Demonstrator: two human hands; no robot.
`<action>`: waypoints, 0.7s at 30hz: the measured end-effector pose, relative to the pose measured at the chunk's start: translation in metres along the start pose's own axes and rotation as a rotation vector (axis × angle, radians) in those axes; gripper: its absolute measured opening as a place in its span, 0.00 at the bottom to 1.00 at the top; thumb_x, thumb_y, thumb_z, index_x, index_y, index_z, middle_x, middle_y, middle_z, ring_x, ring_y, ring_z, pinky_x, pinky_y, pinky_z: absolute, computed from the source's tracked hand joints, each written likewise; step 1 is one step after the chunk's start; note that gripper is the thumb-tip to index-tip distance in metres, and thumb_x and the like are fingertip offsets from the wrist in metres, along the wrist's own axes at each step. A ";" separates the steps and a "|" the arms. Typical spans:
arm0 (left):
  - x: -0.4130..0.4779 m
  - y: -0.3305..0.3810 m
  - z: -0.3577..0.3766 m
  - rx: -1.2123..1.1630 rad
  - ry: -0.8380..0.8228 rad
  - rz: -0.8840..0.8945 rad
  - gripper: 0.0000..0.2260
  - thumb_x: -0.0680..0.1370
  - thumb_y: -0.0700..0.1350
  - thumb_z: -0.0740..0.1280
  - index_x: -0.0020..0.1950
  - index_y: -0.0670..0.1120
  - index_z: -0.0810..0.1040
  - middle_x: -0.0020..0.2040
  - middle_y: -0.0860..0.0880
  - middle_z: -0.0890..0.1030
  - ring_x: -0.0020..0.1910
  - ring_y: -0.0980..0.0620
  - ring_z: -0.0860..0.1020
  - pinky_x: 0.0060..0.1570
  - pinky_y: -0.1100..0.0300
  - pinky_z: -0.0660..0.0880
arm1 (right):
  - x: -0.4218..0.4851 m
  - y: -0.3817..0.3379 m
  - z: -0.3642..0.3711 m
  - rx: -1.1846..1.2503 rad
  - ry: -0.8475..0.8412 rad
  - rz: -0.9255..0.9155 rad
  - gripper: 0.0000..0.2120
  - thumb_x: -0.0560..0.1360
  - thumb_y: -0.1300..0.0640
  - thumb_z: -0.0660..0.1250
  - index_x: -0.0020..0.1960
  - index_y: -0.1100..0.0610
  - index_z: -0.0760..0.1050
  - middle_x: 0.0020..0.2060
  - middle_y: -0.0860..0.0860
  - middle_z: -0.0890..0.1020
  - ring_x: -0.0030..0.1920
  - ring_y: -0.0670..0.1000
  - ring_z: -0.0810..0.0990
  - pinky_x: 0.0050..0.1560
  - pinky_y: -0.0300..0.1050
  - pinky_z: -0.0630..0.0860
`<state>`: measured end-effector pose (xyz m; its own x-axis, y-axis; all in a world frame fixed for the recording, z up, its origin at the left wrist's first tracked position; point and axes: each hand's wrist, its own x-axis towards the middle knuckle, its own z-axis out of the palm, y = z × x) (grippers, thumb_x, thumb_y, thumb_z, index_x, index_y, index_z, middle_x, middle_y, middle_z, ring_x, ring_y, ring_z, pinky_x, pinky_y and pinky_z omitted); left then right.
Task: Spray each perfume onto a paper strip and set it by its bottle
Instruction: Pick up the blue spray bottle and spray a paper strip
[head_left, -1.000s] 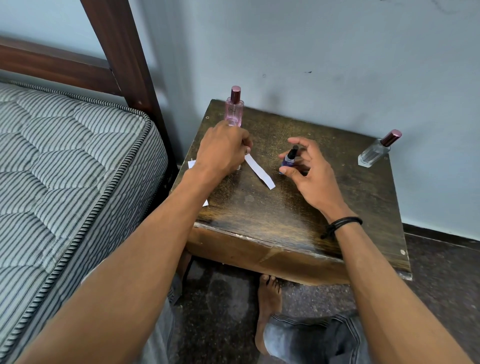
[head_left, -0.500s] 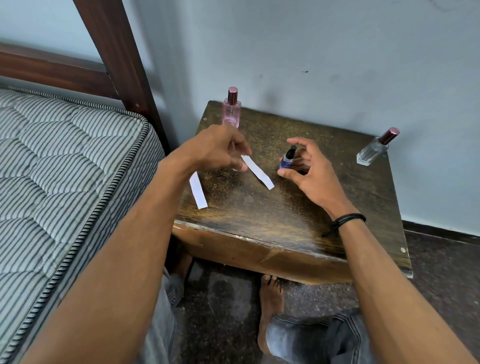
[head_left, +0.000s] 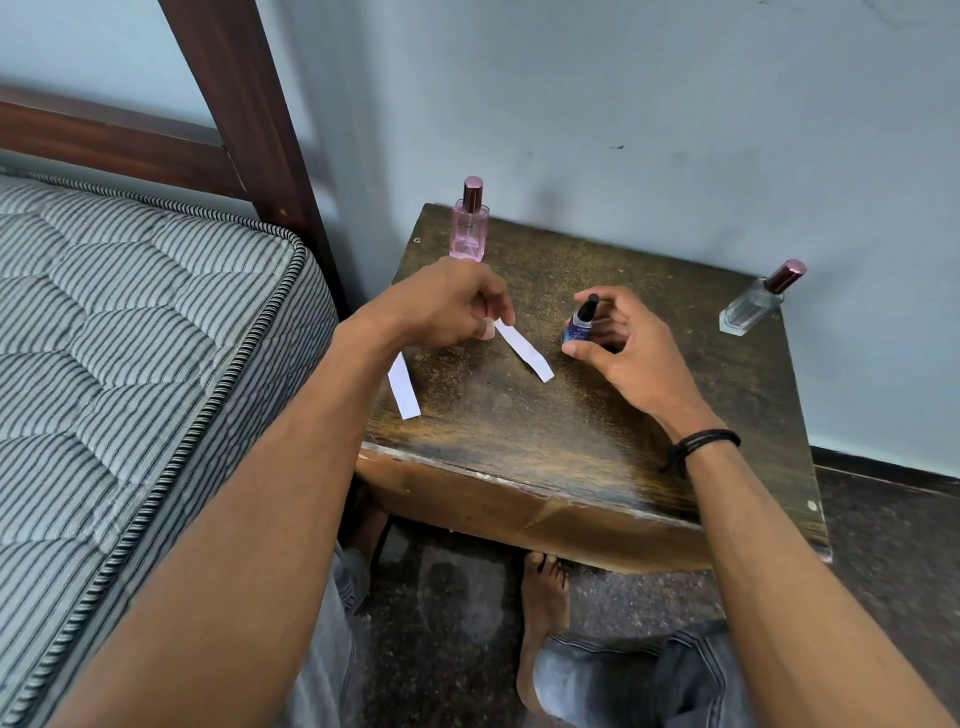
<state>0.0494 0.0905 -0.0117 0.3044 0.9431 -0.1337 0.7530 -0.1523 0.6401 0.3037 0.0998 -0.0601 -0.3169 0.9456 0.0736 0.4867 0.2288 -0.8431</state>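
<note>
My left hand (head_left: 447, 306) pinches the upper end of a white paper strip (head_left: 525, 352), which slants down toward the dark wooden table (head_left: 571, 431). My right hand (head_left: 621, 343) holds a small dark blue perfume bottle (head_left: 577, 327) with a black nozzle, its top uncovered, just right of the strip. A second paper strip (head_left: 403, 387) lies flat near the table's left edge. A pink bottle (head_left: 469, 223) with a maroon cap stands at the back left corner. A clear bottle (head_left: 756, 301) with a maroon cap stands at the back right.
A striped mattress (head_left: 130, 364) on a brown bed frame (head_left: 244, 104) runs along the left of the table. A pale blue wall (head_left: 623, 104) stands right behind it. My bare foot (head_left: 540, 613) and jeans-clad knee show under the table's front edge.
My left arm swung to the left, uncovering the second strip on the table. The strip in my left hand and the blue bottle in my right stayed almost where they were.
</note>
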 end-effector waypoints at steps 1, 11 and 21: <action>0.000 0.002 -0.001 -0.031 0.025 0.008 0.10 0.75 0.37 0.73 0.52 0.51 0.85 0.46 0.56 0.82 0.44 0.60 0.78 0.44 0.69 0.73 | 0.000 0.001 0.000 -0.002 -0.002 0.002 0.24 0.72 0.60 0.79 0.64 0.48 0.75 0.52 0.44 0.84 0.51 0.42 0.84 0.59 0.39 0.78; 0.007 0.022 0.011 -0.323 0.242 0.127 0.05 0.76 0.38 0.73 0.51 0.46 0.84 0.50 0.53 0.81 0.48 0.56 0.81 0.51 0.64 0.79 | 0.001 0.002 -0.001 -0.022 -0.005 0.020 0.24 0.72 0.59 0.79 0.65 0.51 0.75 0.51 0.44 0.85 0.51 0.43 0.84 0.61 0.44 0.79; 0.014 0.049 0.038 -0.432 0.457 0.285 0.05 0.76 0.35 0.71 0.49 0.42 0.85 0.51 0.50 0.78 0.49 0.52 0.80 0.51 0.58 0.80 | 0.001 -0.001 -0.001 -0.066 -0.014 0.033 0.16 0.73 0.56 0.78 0.58 0.50 0.78 0.50 0.45 0.86 0.52 0.43 0.84 0.62 0.48 0.78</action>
<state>0.1131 0.0849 -0.0109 0.1076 0.9283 0.3559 0.3510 -0.3704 0.8600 0.3032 0.1007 -0.0583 -0.3108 0.9497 0.0381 0.5496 0.2123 -0.8080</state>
